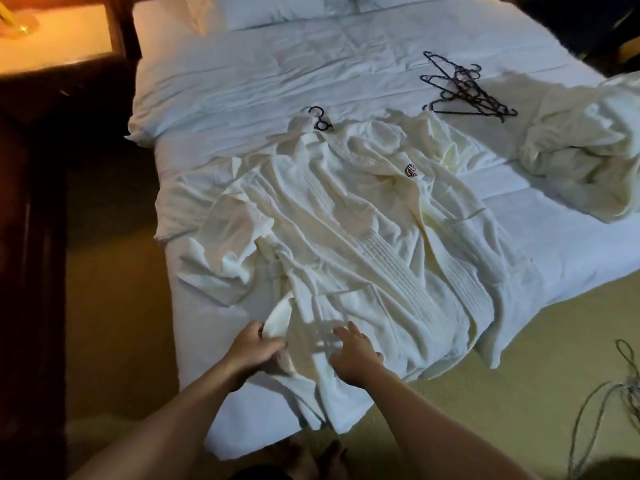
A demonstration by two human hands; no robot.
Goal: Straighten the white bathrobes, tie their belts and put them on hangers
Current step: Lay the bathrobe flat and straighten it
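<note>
Bathrobe: spread open across the near corner of the bed; long axis from collar at 12 o'clock to hem at 6 o'clock, hem draped over the mattress edge; cream-white, creased, stitched front band, small emblem on the chest.
Hanger: already seated in the collar, hook protruding at 12 o'clock.
Belt: flat white strip at the robe's 7 o'clock side, trailing toward the hem; not yet tied.
Left hand: fingers curled, pinching the belt end.
Right hand: fingers spread and loose, resting on the cloth, gripping nothing.
Key relation: belt lies at 10 o'clock from the right fingers, just beside them; left hand is the nearer and already has it.
Second bathrobe: bunched heap at 2 o'clock, unstraightened.
Spare hangers: black tangle at 1 o'clock, well apart from both hands.
</note>
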